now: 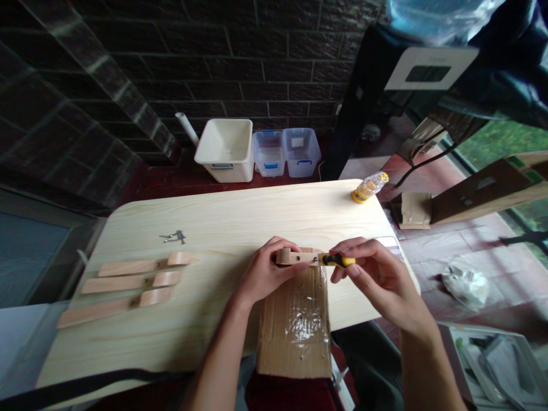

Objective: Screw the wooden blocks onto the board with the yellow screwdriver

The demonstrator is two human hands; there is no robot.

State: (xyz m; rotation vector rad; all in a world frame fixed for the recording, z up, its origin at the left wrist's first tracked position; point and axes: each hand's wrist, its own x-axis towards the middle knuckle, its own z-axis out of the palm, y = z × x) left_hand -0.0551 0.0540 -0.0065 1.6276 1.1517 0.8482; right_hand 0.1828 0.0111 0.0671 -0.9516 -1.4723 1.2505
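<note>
Currently, the left hand point(266, 266) grips the light-brown wooden strip with a rounded block at one end point(305, 258), thumb on the near side and fingers at the far side. The strip lies above the far part of the tape-covered brown cardboard box point(291, 302), its long axis running left to right, block end toward the left hand. The right hand point(381, 279) grasps the short yellow-and-black screwdriver point(339, 261) between thumb and fingers. Its shaft end stands at the strip's right end, beside a dark spot that may be a screw; actual contact cannot be confirmed. In this view, tool and strip lie nearly in line. The left hand is nearer the strip, overlapping it; the right hand sits just beyond its right end. Three similar wooden pieces point(128, 282) and a small cluster of grey metal screws point(178, 235) rest leftward on the pale wood-grain tabletop point(222, 214).
</note>
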